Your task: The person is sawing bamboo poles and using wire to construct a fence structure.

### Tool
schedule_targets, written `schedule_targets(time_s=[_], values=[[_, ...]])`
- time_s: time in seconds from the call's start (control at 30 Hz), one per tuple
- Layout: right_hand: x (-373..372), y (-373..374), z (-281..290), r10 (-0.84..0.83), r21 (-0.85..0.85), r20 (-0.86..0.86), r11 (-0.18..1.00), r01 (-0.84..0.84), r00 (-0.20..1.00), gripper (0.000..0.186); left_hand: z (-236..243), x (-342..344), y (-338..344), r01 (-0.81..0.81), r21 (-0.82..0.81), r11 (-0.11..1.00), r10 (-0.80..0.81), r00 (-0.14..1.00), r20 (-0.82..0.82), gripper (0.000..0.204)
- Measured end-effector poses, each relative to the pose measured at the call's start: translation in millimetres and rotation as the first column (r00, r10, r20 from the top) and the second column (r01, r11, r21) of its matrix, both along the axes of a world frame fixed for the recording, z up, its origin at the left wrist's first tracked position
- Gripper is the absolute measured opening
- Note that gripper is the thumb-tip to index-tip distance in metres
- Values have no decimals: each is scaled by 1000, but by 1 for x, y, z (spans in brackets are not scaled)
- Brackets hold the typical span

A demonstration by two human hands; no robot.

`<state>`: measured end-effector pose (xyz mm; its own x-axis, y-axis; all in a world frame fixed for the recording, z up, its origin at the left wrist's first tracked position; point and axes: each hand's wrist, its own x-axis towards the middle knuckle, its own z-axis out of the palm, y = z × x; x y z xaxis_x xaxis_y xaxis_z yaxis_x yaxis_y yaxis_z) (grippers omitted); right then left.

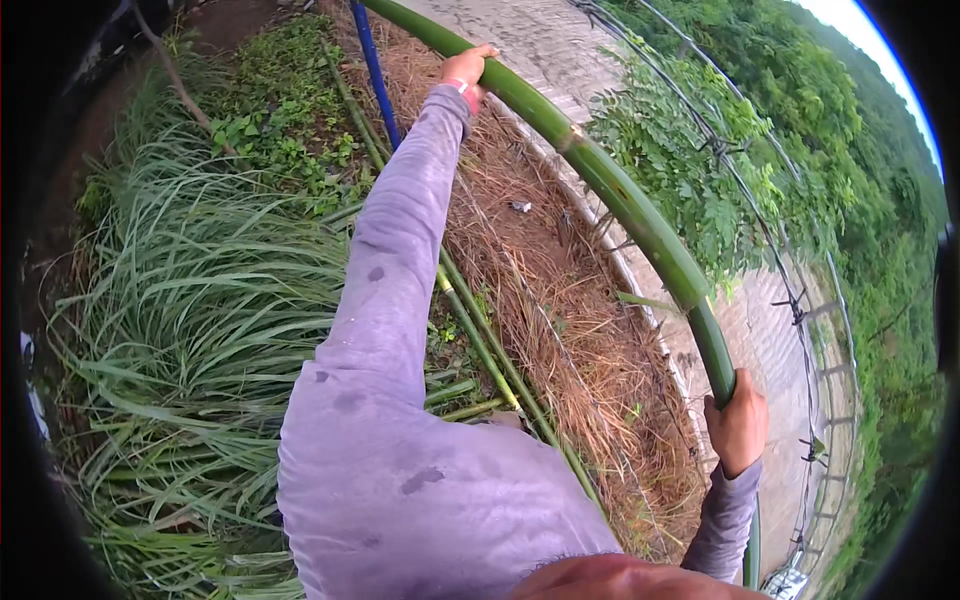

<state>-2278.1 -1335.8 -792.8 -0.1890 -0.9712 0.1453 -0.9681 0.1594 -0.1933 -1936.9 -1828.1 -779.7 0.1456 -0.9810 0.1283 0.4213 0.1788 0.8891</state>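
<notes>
A thick green bamboo pole (635,205) runs from the top edge down to the lower right, bowed by the wide view, with a pale ring at one joint. My left hand (466,68), at the end of a stretched arm in a damp-spotted mauve sleeve, is closed on its upper part. A reddish band (465,92) circles that wrist. Lower down, my right hand (738,423) is closed round a darker green stretch of the same pole, its arm bent. The pole continues below this hand beside my forearm and leaves the picture at the bottom.
Barbed wire strands (722,148) run along the right side, beyond the pole. Behind them lie a paved road (765,330) and leafy trees (870,260). Thinner bamboo poles (470,325) lie on dry grass (560,290). A blue post (374,75) stands near my left forearm; long-leaved grass (215,300) grows left.
</notes>
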Motion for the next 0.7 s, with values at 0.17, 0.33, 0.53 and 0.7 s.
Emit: schedule_targets(time_s=[0.17,0.33,0.53,0.7], values=[[28,-1,10,89,34,96,995,-93,991,33,5,56,17,98,32,995,-99,995,24,14],[30,-11,29,194,95,96,974,-203,976,24,19,89,16,258,29,966,-254,963,-93,17],[21,-7,24,143,123,99,980,-155,985,27,12,56,25,229,-29,973,-231,960,-161,18],[30,-6,22,124,51,105,990,-130,987,27,4,19,102,233,-128,964,-266,865,-426,16]])
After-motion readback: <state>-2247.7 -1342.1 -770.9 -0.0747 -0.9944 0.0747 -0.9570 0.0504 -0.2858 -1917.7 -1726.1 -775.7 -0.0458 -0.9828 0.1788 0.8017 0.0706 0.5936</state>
